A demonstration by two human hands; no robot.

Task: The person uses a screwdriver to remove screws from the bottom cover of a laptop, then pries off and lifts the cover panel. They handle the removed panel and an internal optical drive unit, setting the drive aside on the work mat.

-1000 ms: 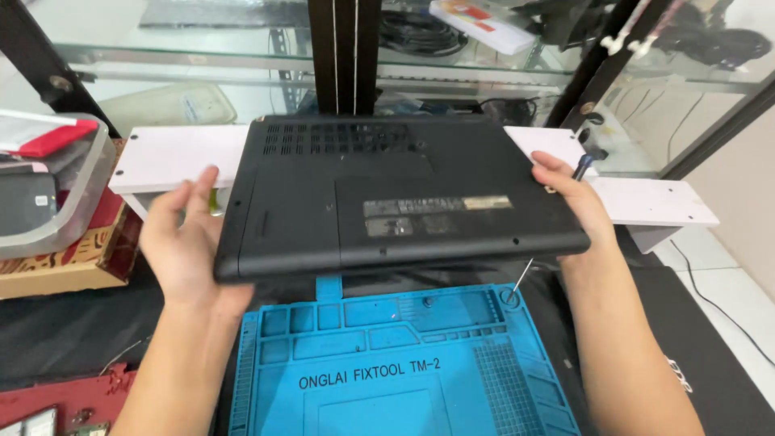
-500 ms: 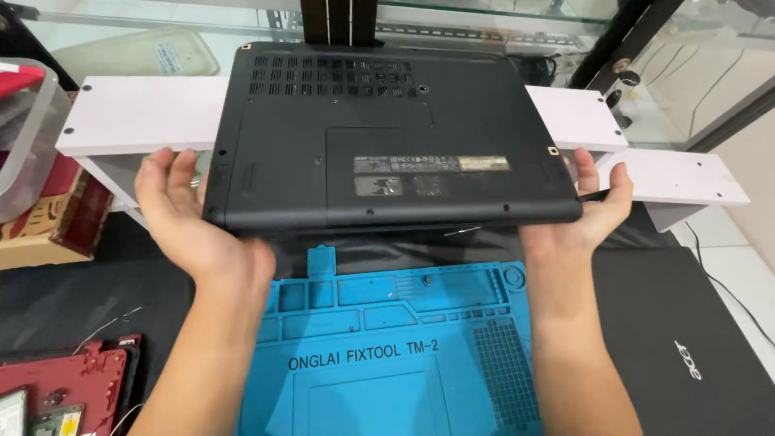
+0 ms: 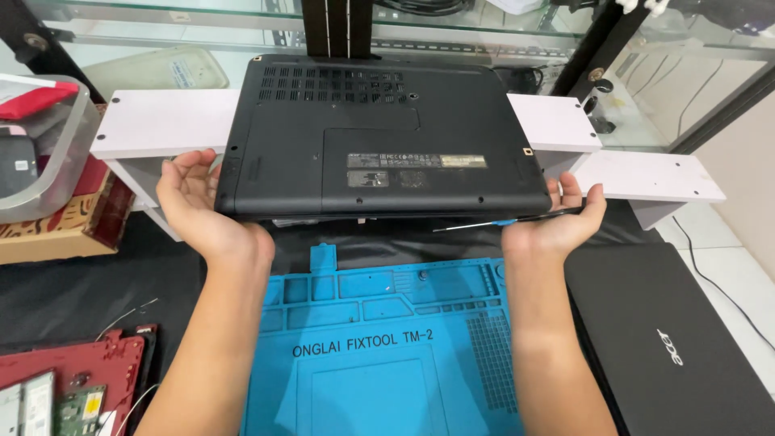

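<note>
above the blue mat, both palms cup the black laptop, upside down over the white shelf: left hand under one corner, right hand under the other, pinching a thin screwdriver. its bottom cover looks closed; opening seems not begun.

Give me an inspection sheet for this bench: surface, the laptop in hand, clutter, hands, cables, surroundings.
Surface: blue repair mat on a dark cloth.
Job's things: black laptop, underside up, front edge held, back over a white shelf; thin screwdriver under its front edge.
Clutter: red laptop shell with a circuit board, clear tub, cardboard box.
Hands: left hand and right hand cup the front corners, palms up.
Cables: black cord on the floor, right.
Surroundings: second closed black laptop, glass cabinet behind.
</note>
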